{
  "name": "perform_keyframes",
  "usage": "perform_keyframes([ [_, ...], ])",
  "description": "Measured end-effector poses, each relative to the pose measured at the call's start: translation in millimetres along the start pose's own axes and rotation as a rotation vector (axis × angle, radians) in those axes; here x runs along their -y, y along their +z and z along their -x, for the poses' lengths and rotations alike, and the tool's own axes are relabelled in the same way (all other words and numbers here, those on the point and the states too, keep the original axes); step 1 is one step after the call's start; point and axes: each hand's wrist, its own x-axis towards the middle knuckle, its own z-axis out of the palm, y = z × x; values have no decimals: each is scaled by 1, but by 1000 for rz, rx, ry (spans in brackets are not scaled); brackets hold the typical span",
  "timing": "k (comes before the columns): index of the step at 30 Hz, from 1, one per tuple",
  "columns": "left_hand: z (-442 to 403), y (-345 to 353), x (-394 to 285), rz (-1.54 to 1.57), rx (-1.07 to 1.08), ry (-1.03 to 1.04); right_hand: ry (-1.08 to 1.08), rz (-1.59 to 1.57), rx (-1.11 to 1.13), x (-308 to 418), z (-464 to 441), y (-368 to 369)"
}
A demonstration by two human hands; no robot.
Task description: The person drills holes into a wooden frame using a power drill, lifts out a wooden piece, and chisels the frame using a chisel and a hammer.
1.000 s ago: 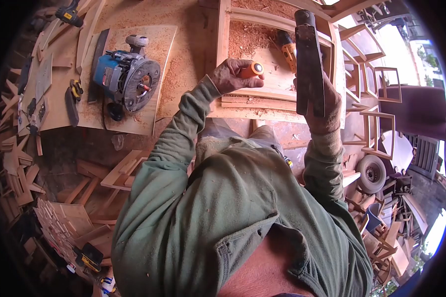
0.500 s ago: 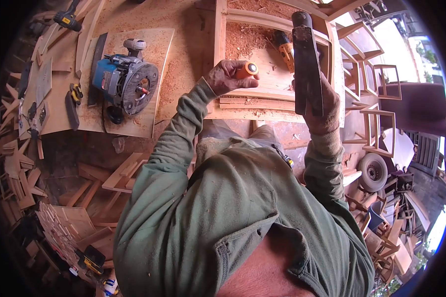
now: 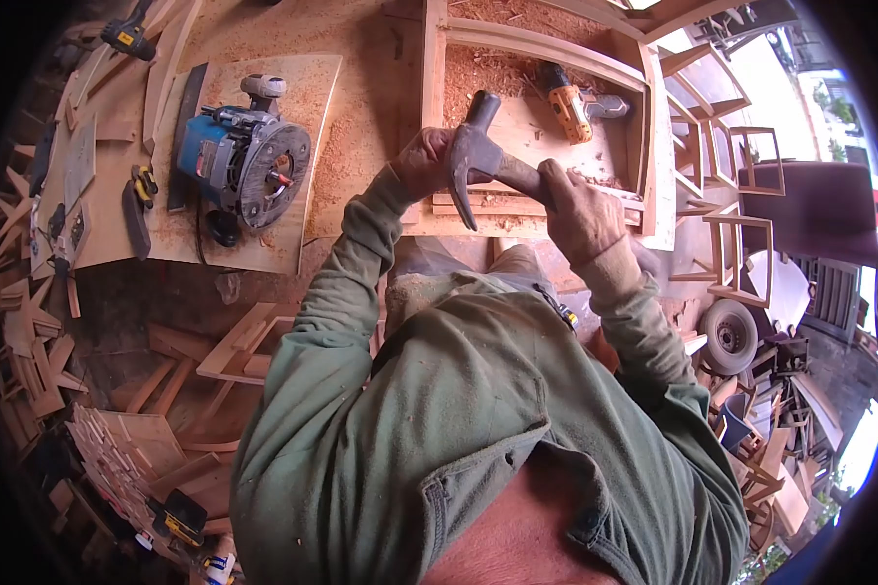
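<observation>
My right hand (image 3: 585,210) is closed round the handle of a claw hammer (image 3: 480,151), held sideways over the front of a wooden frame (image 3: 546,44). The hammer's dark metal head is right in front of my left hand (image 3: 424,161), overlapping it from this view. Curled fingers show on my left hand, but the orange-handled tool seen there a moment earlier is hidden behind the hammer head. Beyond my hands, an orange and black power drill (image 3: 568,105) lies inside the frame among wood shavings.
A blue router (image 3: 244,156) rests on a board at the left, beside yellow-handled pliers (image 3: 144,185). Another drill (image 3: 129,37) lies at the far left. Chair frames (image 3: 741,263) stand at the right near a wheel (image 3: 729,336). Wood offcuts (image 3: 127,444) are piled below left.
My right hand has swung the hammer down and left, from upright at the right to across my left hand. The orange handle end in my left hand has gone out of sight behind it.
</observation>
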Motion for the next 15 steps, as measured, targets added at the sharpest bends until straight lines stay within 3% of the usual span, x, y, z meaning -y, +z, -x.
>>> perform_keyframes([
  [2,3,-7,23,54,12,93,-12,-24,71,-3,-4,0],
  [5,4,2,4,-22,-11,11,-1,-102,-29,13,-12,-20],
  [6,5,6,-3,159,-58,-130,-21,-132,-122,18,-15,-30],
  [9,7,6,-8,-279,-17,-10,-77,-175,-364,27,-16,-60],
  [10,10,6,6,-142,-58,-81,-61,-205,-361,30,-13,-69],
  [11,12,3,18,-195,-39,-31,7,-241,-335,35,-8,-74],
  [13,13,-4,28,-306,-5,76,-94,-162,-347,27,-3,-59],
  [14,14,-7,32,-406,-50,206,11,-155,-249,33,2,-47],
  [15,15,-8,35,-504,-87,336,-37,-19,-77,21,3,-19],
])
